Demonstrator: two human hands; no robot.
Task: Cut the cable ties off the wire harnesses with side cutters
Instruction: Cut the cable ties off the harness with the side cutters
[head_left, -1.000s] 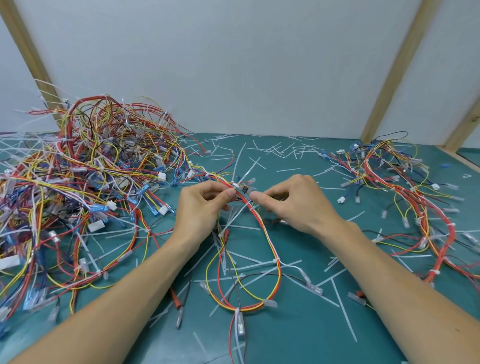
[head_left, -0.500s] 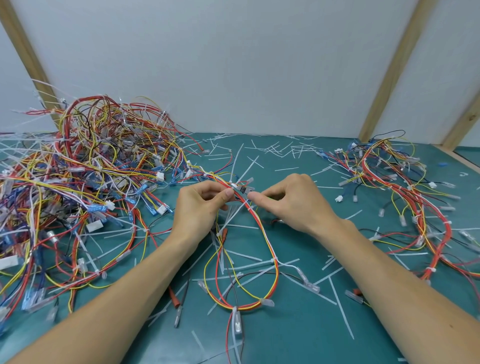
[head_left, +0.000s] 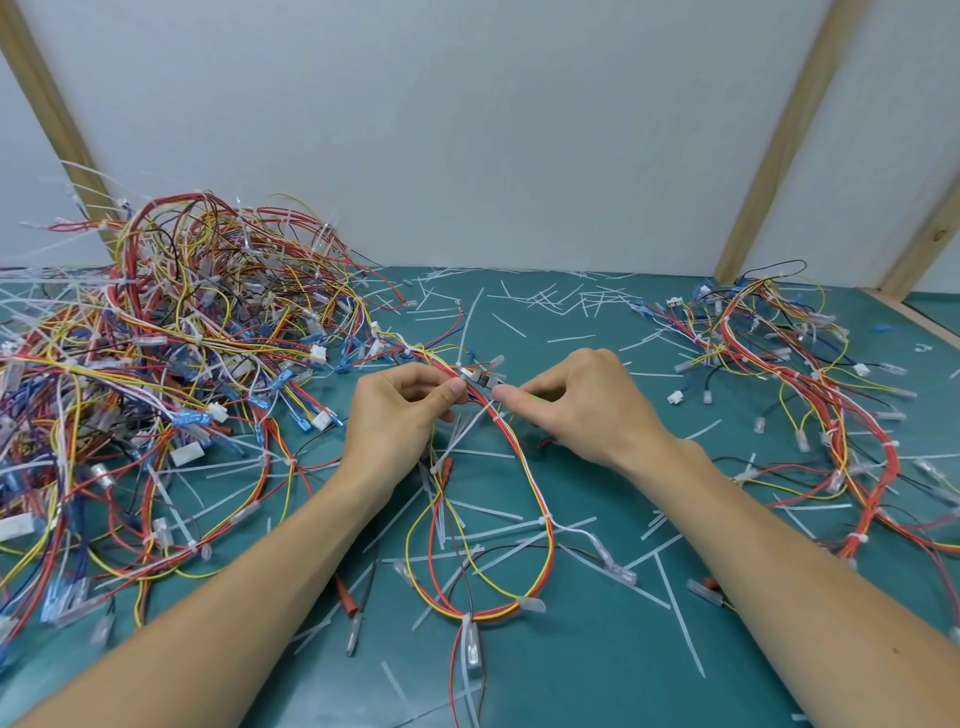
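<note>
Hands unchanged over the last second, I note: left hand (head_left: 402, 415) and right hand (head_left: 574, 410) both pinch harness (head_left: 519, 457) mid-mat (head_left: 597, 670); side cutters unseen, no tie cut yet

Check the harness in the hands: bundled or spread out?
Spread out. The harness lies in a loose loop on the mat; left hand and right hand pinch its top.

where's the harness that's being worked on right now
In the head view the harness lies mid-table on the green mat, pinched at its top between the left hand and right hand; its loop hangs toward the viewer between the forearms.
</note>
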